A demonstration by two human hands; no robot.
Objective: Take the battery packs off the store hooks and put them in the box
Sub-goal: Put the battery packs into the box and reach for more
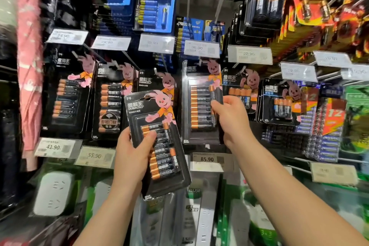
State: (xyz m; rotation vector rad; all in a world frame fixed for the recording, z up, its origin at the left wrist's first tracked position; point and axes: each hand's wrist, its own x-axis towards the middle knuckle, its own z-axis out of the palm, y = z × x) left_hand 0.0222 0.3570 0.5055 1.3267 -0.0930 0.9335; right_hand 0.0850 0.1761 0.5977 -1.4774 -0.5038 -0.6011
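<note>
My left hand point(133, 153) grips a black Duracell battery pack point(159, 156) with a pink rabbit on its card, held tilted in front of the display and off its hook. My right hand point(231, 120) pinches the right edge of a larger black battery pack point(200, 106) that still hangs on its hook. More black packs hang to the left point(67, 94) and right point(279, 102). No box is in view.
Blue battery packs point(154, 7) and large-cell packs point(265, 4) hang on upper hooks. Price tags point(207, 159) stick out along the rails. White power strips point(53, 193) and green boxes fill the shelf below. A pink fabric point(30, 66) hangs at left.
</note>
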